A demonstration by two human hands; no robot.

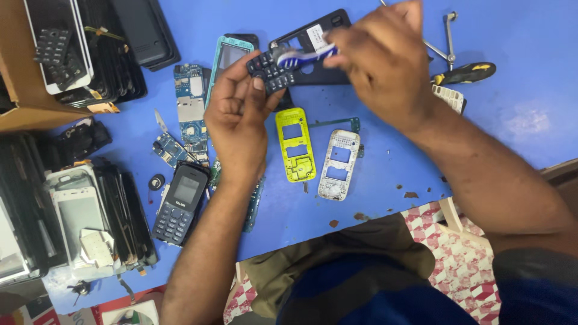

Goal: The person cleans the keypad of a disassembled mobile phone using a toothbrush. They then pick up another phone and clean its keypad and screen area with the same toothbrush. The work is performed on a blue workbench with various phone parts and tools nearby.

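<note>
Black keypad panel point(271, 71), upper middle of frame, looks light, thin and bendy to us; left hand point(238, 120) pinches its lower edge, right hand point(385, 57) fingers curled round a blue-white toothbrush point(304, 56) touching it.

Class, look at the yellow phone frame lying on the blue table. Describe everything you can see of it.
The yellow phone frame looks like moulded plastic, an empty shell with no screen or keys. It has rectangular cut-outs in its upper part and some fittings near its lower end. It lies flat on the blue table, lengthwise away from the person, beside a worn white frame. Neither hand touches it.
</note>
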